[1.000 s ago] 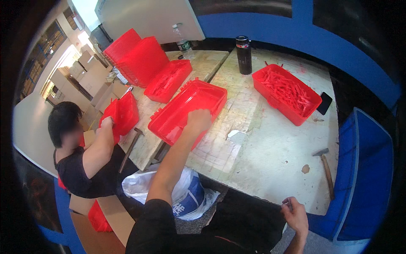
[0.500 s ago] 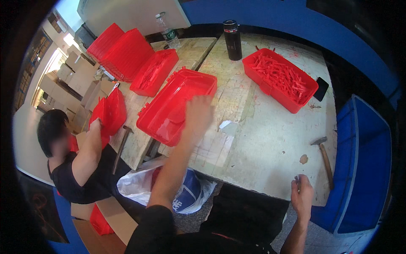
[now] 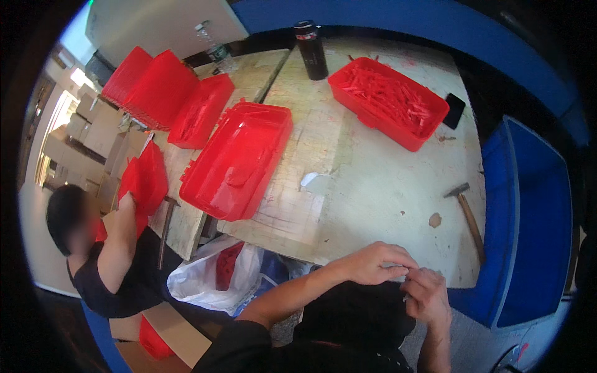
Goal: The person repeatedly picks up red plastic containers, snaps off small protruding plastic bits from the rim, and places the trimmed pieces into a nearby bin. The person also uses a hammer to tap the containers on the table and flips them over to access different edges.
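The worktable [image 3: 373, 199] extends forward of the left hand [image 3: 377, 263] and right hand [image 3: 429, 295], which are positioned at its near edge. A blue crate [image 3: 538, 236] stands to the right of both hands. The open red tray [image 3: 239, 158] lies on the tabletop, forward and left of the grip, well apart from it and touched by neither hand. The red box [image 3: 380, 126], filled with red strips [image 3: 392, 93], sits farther out, almost straight ahead of the fingers. Left of the grip, beside the table edge, is a white bag [image 3: 193, 280]. The hammer [image 3: 471, 222] rests ahead and to the right, nearer than the box. Fingertips of the two hands are brought together, digits curled; whether a small part is pinched between them cannot be determined.
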Motion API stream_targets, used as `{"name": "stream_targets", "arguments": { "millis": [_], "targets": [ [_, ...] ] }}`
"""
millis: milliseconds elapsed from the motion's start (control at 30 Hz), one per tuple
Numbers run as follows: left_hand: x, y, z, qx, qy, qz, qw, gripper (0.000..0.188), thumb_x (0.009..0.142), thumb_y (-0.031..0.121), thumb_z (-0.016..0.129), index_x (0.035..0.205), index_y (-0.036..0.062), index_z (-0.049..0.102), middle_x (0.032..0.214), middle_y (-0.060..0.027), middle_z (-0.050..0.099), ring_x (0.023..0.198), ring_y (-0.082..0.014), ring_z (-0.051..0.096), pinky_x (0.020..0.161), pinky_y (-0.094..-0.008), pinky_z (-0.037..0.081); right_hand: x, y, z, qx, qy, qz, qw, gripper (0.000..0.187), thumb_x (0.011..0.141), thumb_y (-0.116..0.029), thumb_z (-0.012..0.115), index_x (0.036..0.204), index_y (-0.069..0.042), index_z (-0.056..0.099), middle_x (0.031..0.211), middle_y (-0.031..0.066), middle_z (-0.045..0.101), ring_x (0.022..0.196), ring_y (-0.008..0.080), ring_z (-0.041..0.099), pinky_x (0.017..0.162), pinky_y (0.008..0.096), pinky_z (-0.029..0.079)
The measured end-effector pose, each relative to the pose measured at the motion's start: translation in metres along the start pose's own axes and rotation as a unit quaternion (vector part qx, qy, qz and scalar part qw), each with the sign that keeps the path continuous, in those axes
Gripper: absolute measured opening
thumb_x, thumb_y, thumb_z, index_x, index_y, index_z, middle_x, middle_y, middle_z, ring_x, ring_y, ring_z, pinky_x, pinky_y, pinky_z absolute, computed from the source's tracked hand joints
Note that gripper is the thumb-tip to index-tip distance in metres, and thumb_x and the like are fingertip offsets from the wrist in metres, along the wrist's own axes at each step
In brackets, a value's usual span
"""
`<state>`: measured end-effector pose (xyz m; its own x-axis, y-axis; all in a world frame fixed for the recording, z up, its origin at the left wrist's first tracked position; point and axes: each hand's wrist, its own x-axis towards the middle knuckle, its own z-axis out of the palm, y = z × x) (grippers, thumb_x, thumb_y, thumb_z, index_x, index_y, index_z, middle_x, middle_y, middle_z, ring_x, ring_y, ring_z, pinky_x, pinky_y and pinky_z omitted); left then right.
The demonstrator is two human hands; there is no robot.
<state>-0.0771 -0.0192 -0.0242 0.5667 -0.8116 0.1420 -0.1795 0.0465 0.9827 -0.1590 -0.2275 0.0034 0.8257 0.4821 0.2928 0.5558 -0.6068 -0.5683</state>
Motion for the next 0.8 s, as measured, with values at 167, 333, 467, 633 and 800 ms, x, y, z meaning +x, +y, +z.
{"name": "stream_targets", "arguments": {
  "millis": [167,333,467,633,800],
  "targets": [
    [0.0,0.025,-0.003,0.044,0.008,0.028,0.999,0.031,0.088,0.002,0.068,0.119,-0.0012,0.068,0.107,-0.0146,0.07,0.101,-0.0284,0.066,0.088,-0.0358,0.052,0.003,-0.004,-0.012,-0.062,-0.027,-0.028,0.997,0.015,0.06,-0.004,0.068,0.074,-0.01,0.064,0.096,0.003,0.066,0.085,0.0195,0.063,0.068,0.0343,0.05],
    [-0.001,0.052,0.001,0.067,0.047,0.043,0.996,0.031,0.08,0.002,0.078,0.11,0.0018,0.071,0.096,-0.0112,0.066,0.085,-0.0247,0.064,0.074,-0.0311,0.053,-0.001,-0.009,-0.01,-0.114,0.039,-0.097,0.988,0.011,0.07,-0.013,0.072,0.08,-0.011,0.069,0.11,-0.0018,0.065,0.097,0.0161,0.061,0.075,0.0321,0.051],
    [0.006,0.073,0.007,0.107,0.047,0.053,0.992,0.032,0.074,0.0,0.081,0.105,-0.0018,0.073,0.09,-0.0102,0.065,0.08,-0.0208,0.063,0.069,-0.0283,0.051,-0.003,-0.01,-0.009,-0.135,0.085,-0.118,0.98,0.013,0.074,-0.016,0.072,0.086,-0.01,0.071,0.115,-0.0012,0.063,0.104,0.0168,0.059,0.079,0.0322,0.051],
    [0.016,0.083,0.015,0.154,0.031,0.073,0.985,0.029,0.074,0.001,0.081,0.103,-0.0001,0.073,0.089,-0.0097,0.064,0.079,-0.0197,0.061,0.067,-0.0282,0.049,-0.01,-0.009,-0.012,-0.143,0.104,-0.124,0.976,0.016,0.074,-0.017,0.071,0.088,-0.009,0.071,0.115,0.0012,0.063,0.11,0.018,0.058,0.079,0.0322,0.051],
    [0.022,0.085,0.026,0.144,0.027,0.056,0.988,0.031,0.075,0.001,0.08,0.105,0.0007,0.074,0.088,-0.0088,0.063,0.079,-0.0188,0.061,0.067,-0.0277,0.049,-0.022,-0.004,-0.014,-0.113,0.118,-0.115,0.98,0.015,0.072,-0.014,0.072,0.086,-0.008,0.07,0.112,0.0036,0.064,0.106,0.0197,0.061,0.078,0.0325,0.051]
  ]
}}
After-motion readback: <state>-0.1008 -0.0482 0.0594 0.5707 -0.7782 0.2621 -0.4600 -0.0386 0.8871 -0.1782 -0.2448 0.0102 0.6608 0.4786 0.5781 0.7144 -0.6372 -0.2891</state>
